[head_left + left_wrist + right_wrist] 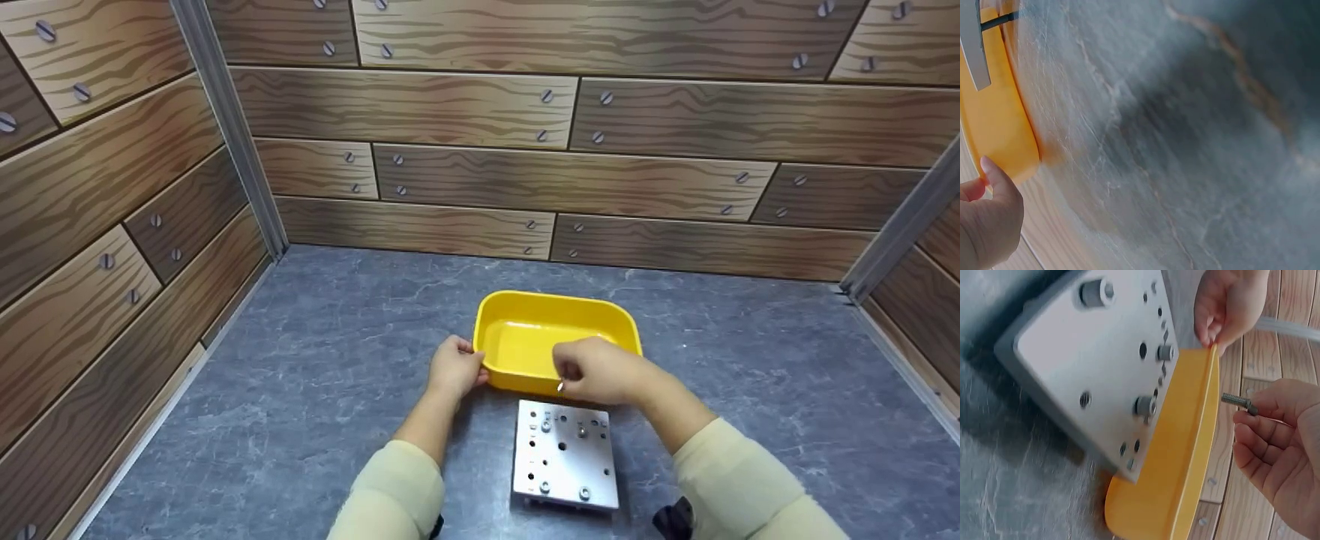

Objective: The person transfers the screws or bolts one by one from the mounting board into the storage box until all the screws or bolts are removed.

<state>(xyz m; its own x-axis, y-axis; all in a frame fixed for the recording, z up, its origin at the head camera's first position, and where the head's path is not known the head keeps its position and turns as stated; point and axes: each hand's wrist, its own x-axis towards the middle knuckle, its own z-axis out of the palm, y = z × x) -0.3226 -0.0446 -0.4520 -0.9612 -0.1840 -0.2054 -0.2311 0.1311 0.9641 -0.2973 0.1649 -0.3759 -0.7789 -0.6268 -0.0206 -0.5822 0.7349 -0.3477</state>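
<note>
A yellow plastic bin (551,300) stands just beyond a metal plate with holes (562,457). With thumb and fingers my left hand (456,367) grips the bin's left end; the left wrist view shows that thumb on the outer wall. Over the bin's near rim, my right hand (600,370) pinches a small screw (1234,400), its threaded end pointing away from the fingertips. Several socket-head screws (1095,293) stand up from holes in the plate, while other holes hold none. What lies in the bin's near right part is hidden by my right hand.
The grey marbled tabletop (337,420) surrounds the bin and plate. Wood-patterned walls (465,172) enclose it at the back and both sides, with metal strips (232,127) at the corners. In the left wrist view, a screw (999,21) juts from the plate's underside.
</note>
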